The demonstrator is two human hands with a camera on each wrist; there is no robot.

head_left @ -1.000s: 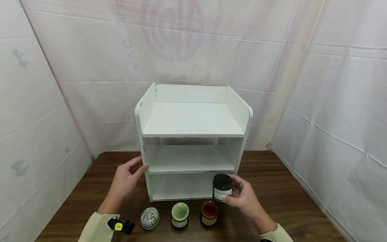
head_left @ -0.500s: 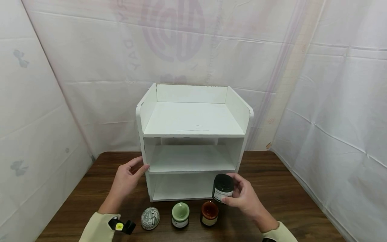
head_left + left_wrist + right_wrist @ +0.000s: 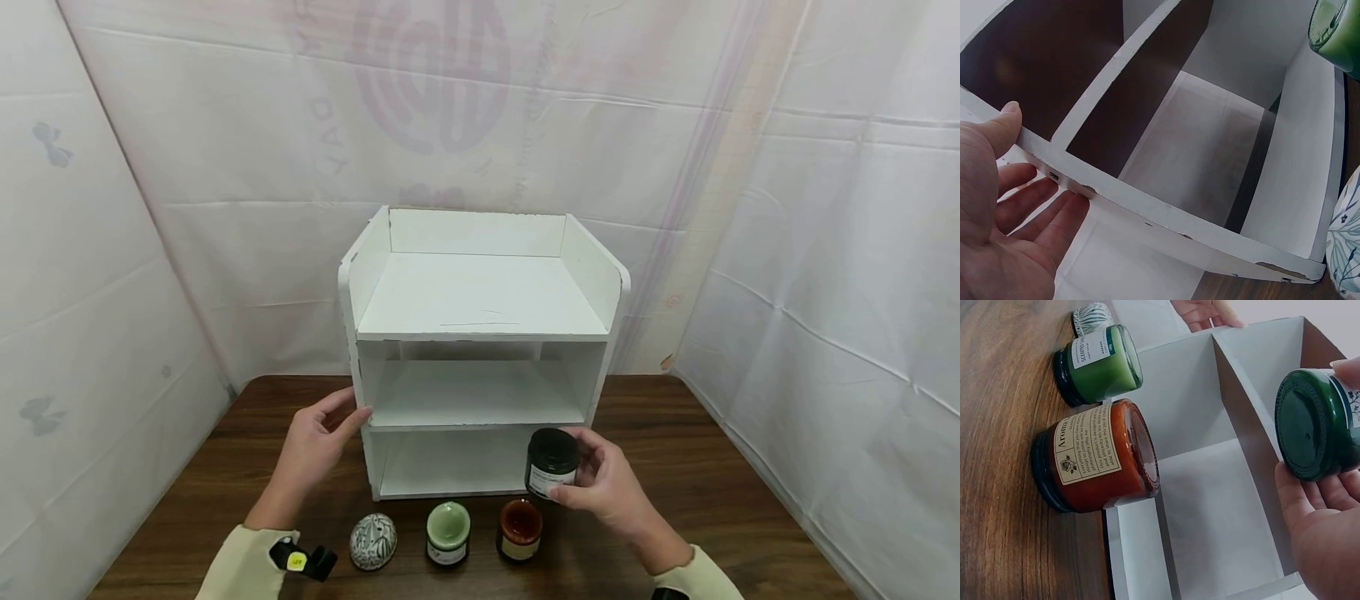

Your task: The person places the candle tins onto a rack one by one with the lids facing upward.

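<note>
Dark green jar [image 3: 552,473] sits in the person's right hand [image 3: 607,492], fingers and thumb curled round its sides, held up off the table just in front of the bottom shelf's right end. Nearest to the person, three small things stand in a row on the brown wooden table [image 3: 712,500]: a white patterned egg-shaped pot [image 3: 372,540], a light green jar [image 3: 447,532] and an orange jar [image 3: 519,527] with a paper label. Behind them stands the white shelf unit [image 3: 480,350], with three levels, and nothing lies on any of them. The left hand [image 3: 315,446] holds the unit's left side wall, thumb at the front edge and straight fingers on the outside. White sheets [image 3: 150,167] hang behind.
</note>
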